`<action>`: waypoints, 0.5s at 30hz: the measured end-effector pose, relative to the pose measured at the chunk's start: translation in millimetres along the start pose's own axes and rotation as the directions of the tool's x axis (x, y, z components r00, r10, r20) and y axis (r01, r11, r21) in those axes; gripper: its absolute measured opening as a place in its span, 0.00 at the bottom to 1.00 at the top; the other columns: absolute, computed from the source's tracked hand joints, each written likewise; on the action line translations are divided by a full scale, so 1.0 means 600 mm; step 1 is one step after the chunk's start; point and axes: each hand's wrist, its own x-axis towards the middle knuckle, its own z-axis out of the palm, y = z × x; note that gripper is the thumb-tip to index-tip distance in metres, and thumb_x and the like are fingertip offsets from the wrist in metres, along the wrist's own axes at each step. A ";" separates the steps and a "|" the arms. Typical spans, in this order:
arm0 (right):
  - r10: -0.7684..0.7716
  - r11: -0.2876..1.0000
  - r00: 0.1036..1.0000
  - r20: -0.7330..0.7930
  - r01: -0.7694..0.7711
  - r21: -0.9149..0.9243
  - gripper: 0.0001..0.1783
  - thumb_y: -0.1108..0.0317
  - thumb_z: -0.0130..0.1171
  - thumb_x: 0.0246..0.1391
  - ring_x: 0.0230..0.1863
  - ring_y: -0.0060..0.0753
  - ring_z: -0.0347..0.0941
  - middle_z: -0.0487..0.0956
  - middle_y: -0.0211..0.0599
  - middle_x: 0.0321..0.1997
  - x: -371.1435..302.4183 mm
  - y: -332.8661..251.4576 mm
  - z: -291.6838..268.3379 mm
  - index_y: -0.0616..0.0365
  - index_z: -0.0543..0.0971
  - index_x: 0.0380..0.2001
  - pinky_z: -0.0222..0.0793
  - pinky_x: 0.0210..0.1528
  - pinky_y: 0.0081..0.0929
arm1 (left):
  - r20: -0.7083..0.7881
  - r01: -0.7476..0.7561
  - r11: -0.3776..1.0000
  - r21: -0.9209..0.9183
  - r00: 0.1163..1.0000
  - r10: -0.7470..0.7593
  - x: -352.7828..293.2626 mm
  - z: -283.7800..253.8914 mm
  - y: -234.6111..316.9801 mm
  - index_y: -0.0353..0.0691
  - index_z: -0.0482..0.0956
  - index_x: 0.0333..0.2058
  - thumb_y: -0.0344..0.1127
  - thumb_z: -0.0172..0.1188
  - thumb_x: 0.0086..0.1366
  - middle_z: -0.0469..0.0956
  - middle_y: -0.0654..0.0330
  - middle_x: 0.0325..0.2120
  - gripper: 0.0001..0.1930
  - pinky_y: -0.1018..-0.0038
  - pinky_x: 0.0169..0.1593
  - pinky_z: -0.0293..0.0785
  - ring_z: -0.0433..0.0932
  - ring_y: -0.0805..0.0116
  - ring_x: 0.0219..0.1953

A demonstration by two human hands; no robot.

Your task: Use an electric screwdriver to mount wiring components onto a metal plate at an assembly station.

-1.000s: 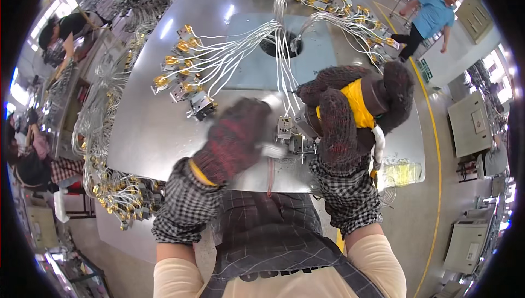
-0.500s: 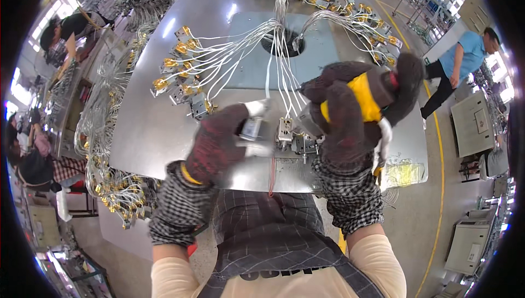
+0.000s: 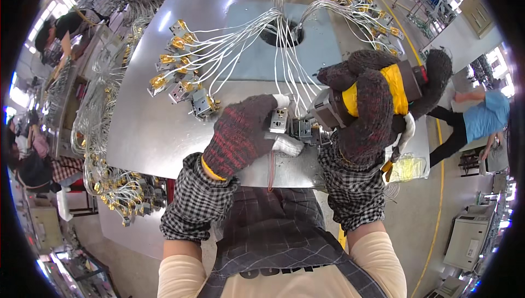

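The left hand (image 3: 240,134), in a dark knitted glove with pale fingertips, pinches a small grey metal connector block (image 3: 278,120) between thumb and forefinger, at the near edge of the grey metal worktable (image 3: 147,128). The other fingers curl in under the block. The right hand (image 3: 372,117), gloved the same way, is wrapped tight around a power screwdriver (image 3: 394,87) with a yellow band — fingers pressed together around its body, its grey nose pointing left at the block and almost touching it. Just beside the block, between the two hands, sit more small grey connector pieces (image 3: 303,128). White wires (image 3: 284,52) run from the block's area up to a round hole (image 3: 281,35) in the table's middle. Left of the block, further along the table, lie brass-tipped connectors (image 3: 175,63) fanned out on their wires. Beyond the table's right edge, a person in a blue shirt (image 3: 484,120) stands on the floor.
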 end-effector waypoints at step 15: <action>0.034 0.909 0.999 0.014 -0.025 -0.415 0.30 0.63 0.55 0.63 0.39 0.41 0.79 0.76 0.54 0.47 -0.032 0.008 -0.011 0.51 0.58 0.65 0.80 0.44 0.41 | -0.376 0.010 0.819 0.574 0.892 0.252 -0.008 -0.041 -0.035 0.45 0.77 0.51 0.55 0.73 0.47 0.75 0.48 0.49 0.34 0.52 0.55 0.69 0.73 0.48 0.53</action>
